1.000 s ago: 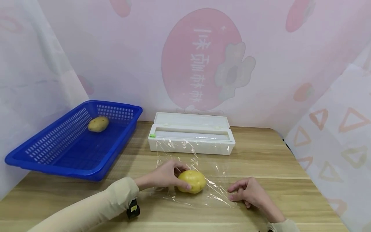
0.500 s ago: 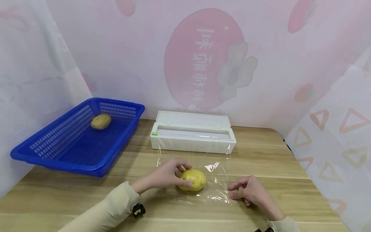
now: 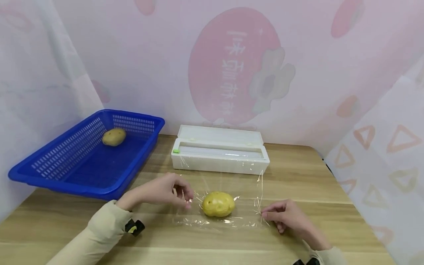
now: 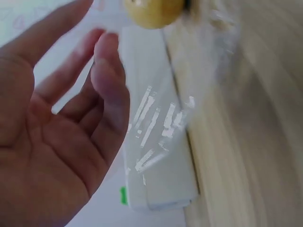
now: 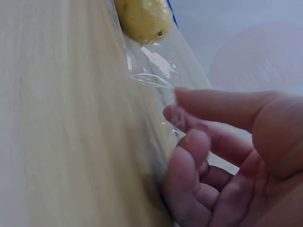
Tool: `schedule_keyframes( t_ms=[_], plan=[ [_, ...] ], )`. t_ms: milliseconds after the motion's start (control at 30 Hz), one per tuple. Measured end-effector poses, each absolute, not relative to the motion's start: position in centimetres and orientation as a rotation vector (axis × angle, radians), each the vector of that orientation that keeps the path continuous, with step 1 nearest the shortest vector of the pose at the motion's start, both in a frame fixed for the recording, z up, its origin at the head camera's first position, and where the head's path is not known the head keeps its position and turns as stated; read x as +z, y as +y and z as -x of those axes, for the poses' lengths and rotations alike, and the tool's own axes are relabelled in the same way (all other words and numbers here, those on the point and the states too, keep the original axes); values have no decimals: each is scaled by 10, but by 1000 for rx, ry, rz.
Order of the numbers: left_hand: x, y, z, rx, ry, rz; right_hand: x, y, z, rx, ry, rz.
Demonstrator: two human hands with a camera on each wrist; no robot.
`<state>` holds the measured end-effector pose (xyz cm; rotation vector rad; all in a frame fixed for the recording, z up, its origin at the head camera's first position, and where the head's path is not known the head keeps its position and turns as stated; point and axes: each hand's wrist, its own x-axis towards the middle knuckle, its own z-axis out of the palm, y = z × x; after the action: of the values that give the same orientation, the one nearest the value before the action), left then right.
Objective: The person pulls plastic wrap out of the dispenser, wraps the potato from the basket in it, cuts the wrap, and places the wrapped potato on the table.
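A yellow potato (image 3: 218,204) lies on the transparent cling film (image 3: 245,221), which stretches across the table from the white dispenser box (image 3: 220,162). My left hand (image 3: 162,191) is just left of the potato, apart from it, over the film's left side. In the left wrist view the thumb of that hand (image 4: 61,123) stands away from its loosely bent fingers. At the film's right edge, my right hand (image 3: 286,217) pinches the film between thumb and fingers. The right wrist view shows this hand (image 5: 227,151) with film running from its fingertips toward the potato (image 5: 147,21).
A blue plastic basket (image 3: 116,184) stands at the left with another potato (image 3: 114,137) inside. The dispenser's lid (image 3: 220,134) is raised at the back, with a green slider (image 3: 176,151) at its left end. A printed cloth (image 3: 311,73) hangs behind the wooden table (image 3: 298,169).
My left hand has let go of the potato and moved left, away from it. My right hand keeps its hold on the film's right edge, almost in the same place.
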<state>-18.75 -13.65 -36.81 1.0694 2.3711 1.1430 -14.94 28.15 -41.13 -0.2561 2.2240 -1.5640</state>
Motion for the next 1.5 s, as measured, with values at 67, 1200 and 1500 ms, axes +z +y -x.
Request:
schedule_keyframes(
  t_ms=[67,1200,1500],
  plan=[
    [-369,-139,185,1093,2327,-1081,-407,286,151,-1582,2186,252],
    [-370,-158,187,942,2134,-1138,-411,294,159,-1120,2229,1260],
    [-363,-168,187,961,2151,-1129,-407,293,158,-1074,2251,1234]
  ],
)
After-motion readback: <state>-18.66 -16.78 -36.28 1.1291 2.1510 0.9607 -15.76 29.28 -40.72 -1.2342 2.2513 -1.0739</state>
